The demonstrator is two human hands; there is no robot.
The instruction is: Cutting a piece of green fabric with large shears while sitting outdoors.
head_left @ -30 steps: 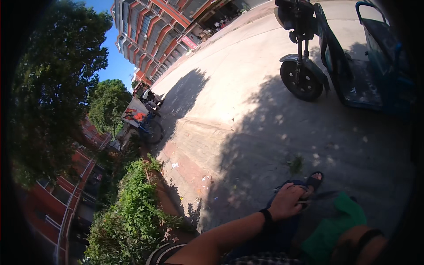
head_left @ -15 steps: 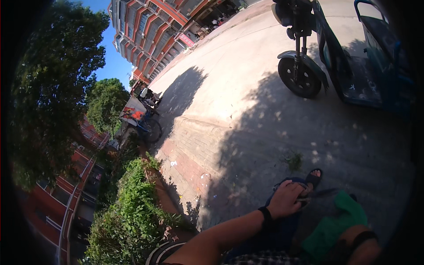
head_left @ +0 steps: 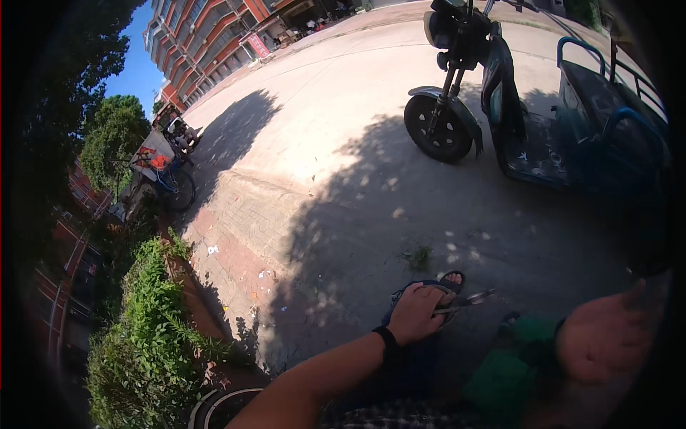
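My left hand [head_left: 417,313], with a black band at the wrist, is closed around a slender metallic tool [head_left: 473,299]. The tool's narrow end points right, and its exact kind is unclear because my fingers cover the rest. My right hand [head_left: 606,337] is at the lower right, palm showing, slightly blurred, its fingers apart and nothing visible in them. Beside its wrist hangs a green cloth [head_left: 504,372], partly in shadow. Beyond my left hand a foot in a dark sandal [head_left: 451,279] rests on the ground.
A dark teal electric cargo trike [head_left: 529,136] stands on the sunlit concrete at the upper right. Green shrubs [head_left: 146,314] grow behind a low brick edging on the left. A bicycle [head_left: 177,187] leans farther up, with a red-orange building [head_left: 204,39] behind.
The view has swung right, so the scene sits farther left. My right hand has risen out beside the green cloth and spread open. The tool in my left hand shows more clearly.
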